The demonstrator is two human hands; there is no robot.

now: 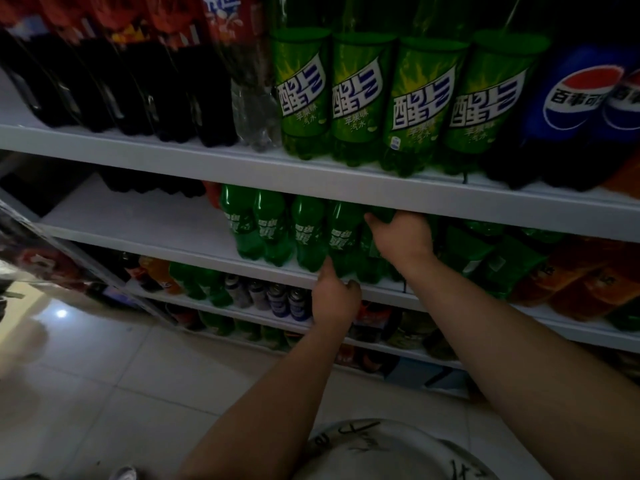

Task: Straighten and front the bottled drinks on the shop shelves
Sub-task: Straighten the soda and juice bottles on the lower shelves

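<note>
Palm of right hand (401,237) over bottle (381,213)

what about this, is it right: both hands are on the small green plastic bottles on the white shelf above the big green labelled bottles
No. The head view shows the left hand and right hand on the small green plastic bottles on the white shelf below, not above, the big green labelled bottles.
</note>
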